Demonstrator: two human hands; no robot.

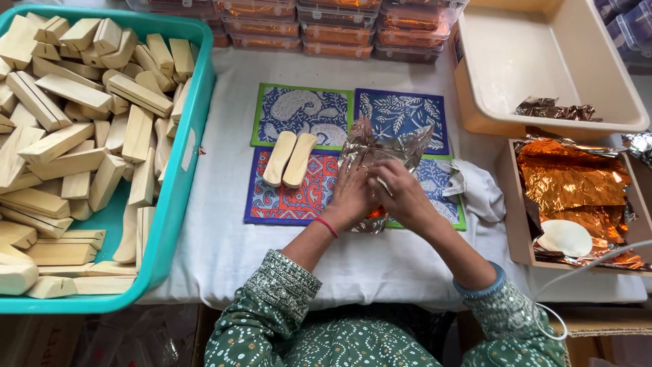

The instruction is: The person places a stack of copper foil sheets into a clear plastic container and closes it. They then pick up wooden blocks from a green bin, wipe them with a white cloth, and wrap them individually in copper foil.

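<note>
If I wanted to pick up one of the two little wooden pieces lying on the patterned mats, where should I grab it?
Probably around the middle of its long sides, coming down from above. The two wooden pieces lie flat, side by side and touching, on the patterned mats, so only the outer long edge and rounded ends are free. Slide the left one away first. Both hands, left hand and right hand, are busy with the foil.
</note>
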